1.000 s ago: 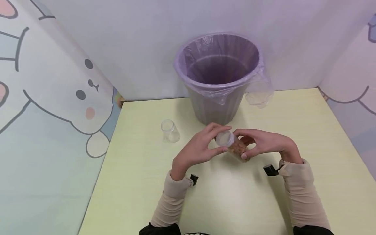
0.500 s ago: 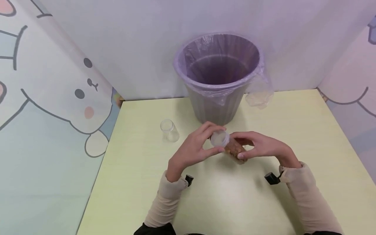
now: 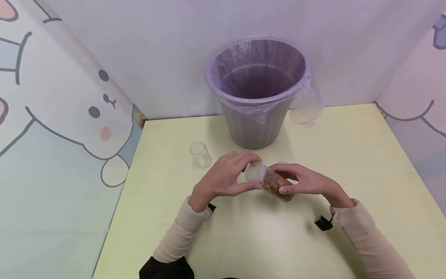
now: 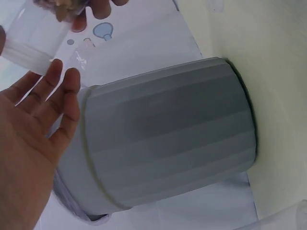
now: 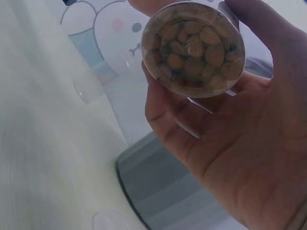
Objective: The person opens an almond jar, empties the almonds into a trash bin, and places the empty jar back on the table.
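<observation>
A clear plastic jar of almonds [image 3: 275, 184] is held tilted over the table, its translucent top end toward the left. My left hand [image 3: 226, 174] grips that top end between thumb and fingers. Around the lower body curl the thumb and fingers of my right hand [image 3: 306, 180]. Almonds show through the jar's round base [image 5: 194, 50] in the right wrist view. In the left wrist view the top end of the jar [image 4: 36, 48] sits at my left fingertips, with the nuts above it.
An empty clear jar [image 3: 201, 155] stands at the left on the pale yellow table [image 3: 167, 209]. Behind my hands is a grey bin [image 3: 256, 128] lined with a purple bag. A clear round piece [image 5: 108, 220] lies on the table near the bin. Printed curtains surround the table.
Both hands have brought the almond jar a little toward me and to the left. The edge of a pale clear piece now shows behind my right hand.
</observation>
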Demonstrator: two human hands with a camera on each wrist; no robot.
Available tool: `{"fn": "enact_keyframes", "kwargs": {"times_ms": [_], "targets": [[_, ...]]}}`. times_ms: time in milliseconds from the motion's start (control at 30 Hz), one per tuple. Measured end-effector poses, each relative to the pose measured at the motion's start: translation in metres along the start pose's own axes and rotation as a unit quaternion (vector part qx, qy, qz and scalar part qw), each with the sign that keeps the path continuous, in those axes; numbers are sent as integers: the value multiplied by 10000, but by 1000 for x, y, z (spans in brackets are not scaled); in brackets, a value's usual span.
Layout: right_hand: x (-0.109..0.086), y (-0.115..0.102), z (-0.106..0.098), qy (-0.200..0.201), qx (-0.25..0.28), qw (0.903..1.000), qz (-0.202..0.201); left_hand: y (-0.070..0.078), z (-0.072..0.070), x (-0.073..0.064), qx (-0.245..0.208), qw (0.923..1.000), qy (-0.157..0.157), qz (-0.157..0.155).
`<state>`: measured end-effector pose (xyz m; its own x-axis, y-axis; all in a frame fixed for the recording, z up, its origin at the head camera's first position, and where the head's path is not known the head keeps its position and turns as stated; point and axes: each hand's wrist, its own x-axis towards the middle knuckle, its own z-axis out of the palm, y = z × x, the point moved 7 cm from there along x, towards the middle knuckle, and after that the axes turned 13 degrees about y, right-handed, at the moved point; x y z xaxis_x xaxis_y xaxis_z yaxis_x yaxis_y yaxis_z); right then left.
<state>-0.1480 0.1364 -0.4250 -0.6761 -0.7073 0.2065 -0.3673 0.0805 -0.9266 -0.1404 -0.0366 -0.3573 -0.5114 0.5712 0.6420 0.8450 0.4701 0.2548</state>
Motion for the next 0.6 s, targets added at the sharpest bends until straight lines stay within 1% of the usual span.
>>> {"fn": "enact_keyframes", "kwargs": {"times_ms": [200, 267, 333, 367, 433, 533, 600], "targets": [[0, -5, 4, -34, 249, 9996, -133, 7, -1, 2, 7, 9980, 151, 616], [-1, -6, 5, -49, 288, 9995, -153, 10, -1, 3, 58, 9960, 232, 864], [-2, -6, 6, -61, 290, 9994, -154, 13, -2, 3, 191, 9927, 383, 1130], [-2, -6, 7, -79, 289, 9995, -131, 14, -2, 2, 287, 9901, 491, 1279], [-3, -6, 10, -161, 301, 9994, -92, 18, -4, 2, 533, 9825, 740, 1623], [-3, -7, 16, -329, 309, 9990, -69, 24, -7, 0, 848, 9672, 1109, 2123], [-4, -8, 20, -405, 317, 9987, -31, 28, -8, -1, 972, 9579, 1283, 2376]]}}
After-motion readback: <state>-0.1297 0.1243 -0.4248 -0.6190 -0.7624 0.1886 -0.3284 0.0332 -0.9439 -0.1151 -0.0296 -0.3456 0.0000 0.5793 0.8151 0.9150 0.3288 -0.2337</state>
